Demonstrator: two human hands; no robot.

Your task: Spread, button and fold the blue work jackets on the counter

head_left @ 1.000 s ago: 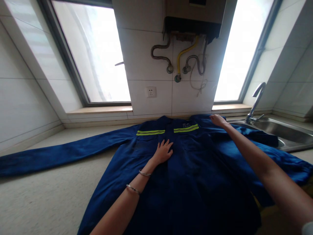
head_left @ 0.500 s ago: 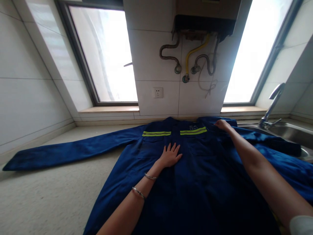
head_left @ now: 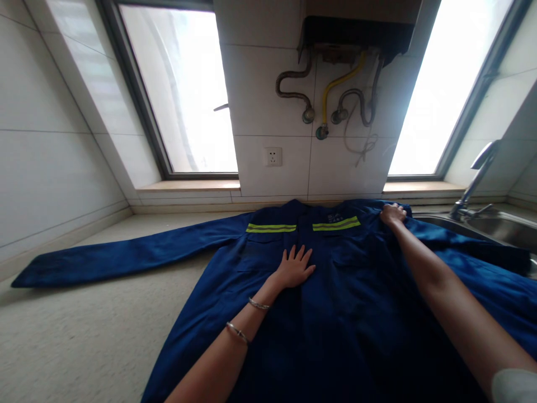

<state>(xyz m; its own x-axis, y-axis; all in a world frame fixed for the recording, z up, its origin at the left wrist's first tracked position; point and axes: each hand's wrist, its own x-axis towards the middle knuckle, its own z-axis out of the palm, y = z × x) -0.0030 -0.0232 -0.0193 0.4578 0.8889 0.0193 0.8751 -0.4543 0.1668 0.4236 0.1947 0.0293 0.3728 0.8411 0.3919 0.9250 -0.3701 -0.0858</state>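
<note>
A dark blue work jacket point(head_left: 268, 313) with yellow-green reflective chest stripes lies spread front up on the counter. Its one sleeve point(head_left: 126, 254) stretches out to the left; the other runs right toward the sink. My left hand point(head_left: 296, 267) rests flat on the middle of the chest, fingers spread. At the jacket's right shoulder area, my right hand point(head_left: 393, 214) has its fingers curled round the blue cloth; the fingertips are partly hidden. Two bracelets point(head_left: 237, 332) circle my left forearm and wrist.
The pale speckled counter point(head_left: 96, 330) meets a tiled wall with a socket point(head_left: 273, 157). A steel sink point(head_left: 490, 225) with a faucet point(head_left: 472, 179) is at the right, and more blue cloth lies before it. A water heater point(head_left: 358, 36) with hoses hangs above.
My right hand has moved slightly right along the shoulder, its fingers now bunched on the cloth there. The jacket's right chest shows new creases. My left hand stays put.
</note>
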